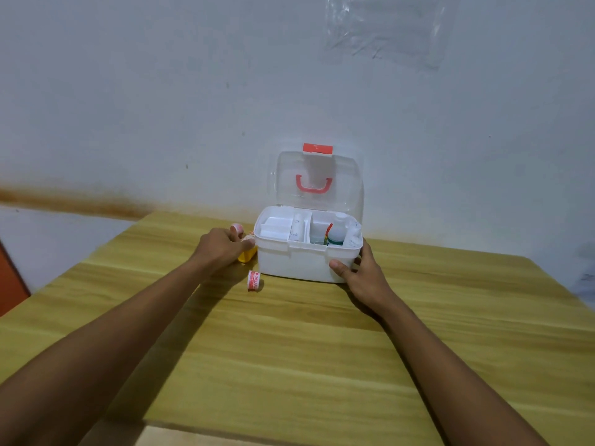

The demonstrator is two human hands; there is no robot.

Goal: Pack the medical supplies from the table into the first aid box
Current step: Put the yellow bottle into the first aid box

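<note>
A: Your left grip (225,249)?
B: Closed round the yellow bottle (248,255), just left of the open box (299,262) on the counter (289,349).
A: Your right grip (360,275)?
B: Holding the box's front right corner.

head-worn wide view, facing forward-down, near table (289,349)
</note>
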